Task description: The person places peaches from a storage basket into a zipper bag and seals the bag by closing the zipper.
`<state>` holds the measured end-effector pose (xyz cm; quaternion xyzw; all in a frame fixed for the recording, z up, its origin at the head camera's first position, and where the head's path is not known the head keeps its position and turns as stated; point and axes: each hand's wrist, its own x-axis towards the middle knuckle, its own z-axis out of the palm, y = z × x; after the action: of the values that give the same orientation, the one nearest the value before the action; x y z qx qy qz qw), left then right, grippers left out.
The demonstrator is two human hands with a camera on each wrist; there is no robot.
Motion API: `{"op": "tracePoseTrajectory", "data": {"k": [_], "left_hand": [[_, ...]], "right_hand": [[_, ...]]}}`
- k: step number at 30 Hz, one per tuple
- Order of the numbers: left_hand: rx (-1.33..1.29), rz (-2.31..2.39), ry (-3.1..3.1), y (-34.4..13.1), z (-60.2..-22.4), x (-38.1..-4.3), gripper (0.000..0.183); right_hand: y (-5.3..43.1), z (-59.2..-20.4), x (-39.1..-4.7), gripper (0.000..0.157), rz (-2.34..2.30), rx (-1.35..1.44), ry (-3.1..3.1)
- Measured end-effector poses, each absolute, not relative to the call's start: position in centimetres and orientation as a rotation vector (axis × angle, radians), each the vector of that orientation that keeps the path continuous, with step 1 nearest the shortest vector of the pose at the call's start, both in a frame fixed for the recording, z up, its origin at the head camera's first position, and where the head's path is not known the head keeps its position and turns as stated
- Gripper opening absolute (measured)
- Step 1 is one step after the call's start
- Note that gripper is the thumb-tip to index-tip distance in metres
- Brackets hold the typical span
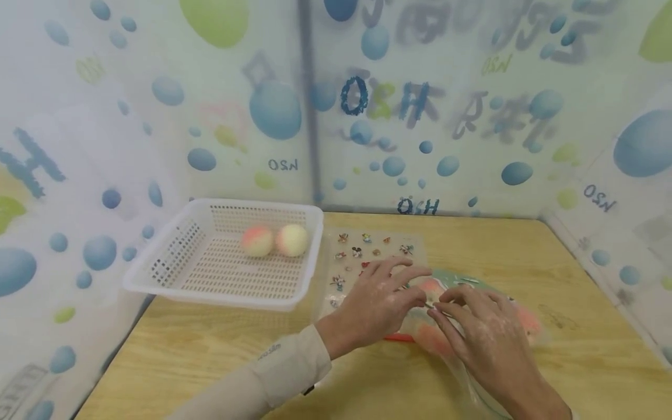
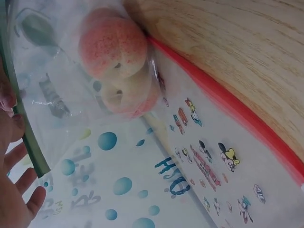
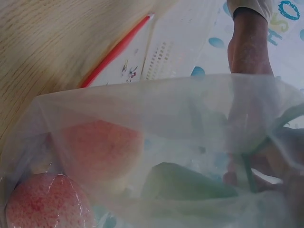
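A clear plastic zip bag [image 2: 61,135] with a green zip strip [image 2: 32,147] holds several pink and yellow peaches [image 2: 114,47]. My left hand [image 1: 378,297] pinches the strip between thumb and finger, its other fingers spread. Close beside it, my right hand [image 1: 490,332] pinches the bag's edge, fingertips almost meeting the left ones. In the right wrist view the bag's cloudy side [image 3: 156,104] covers much of the scene, with peaches [image 3: 102,149] behind it. Part of the right hand is hidden by the plastic there.
A flat bag printed with cartoon figures [image 1: 357,252], with a red zip strip [image 2: 237,118], lies under and left of the hands. Left of it stands a white perforated basket [image 1: 226,299] with two peaches [image 1: 257,241] inside. Patterned walls [image 1: 367,192] enclose the wooden table [image 1: 210,356].
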<state>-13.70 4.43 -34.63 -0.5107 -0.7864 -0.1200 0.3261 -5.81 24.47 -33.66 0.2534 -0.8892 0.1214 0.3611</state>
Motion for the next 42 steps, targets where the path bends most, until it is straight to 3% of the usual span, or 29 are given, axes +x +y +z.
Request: {"op": "tracePoseTrajectory", "data": {"k": [42], "left_hand": [[-1.222, -0.405, -2.154, 3.1, -35.9, -14.5, 0.006]], "right_hand": [[25.6, -33.3, -3.8, 0.067, 0.325, 0.604, -2.313]]}}
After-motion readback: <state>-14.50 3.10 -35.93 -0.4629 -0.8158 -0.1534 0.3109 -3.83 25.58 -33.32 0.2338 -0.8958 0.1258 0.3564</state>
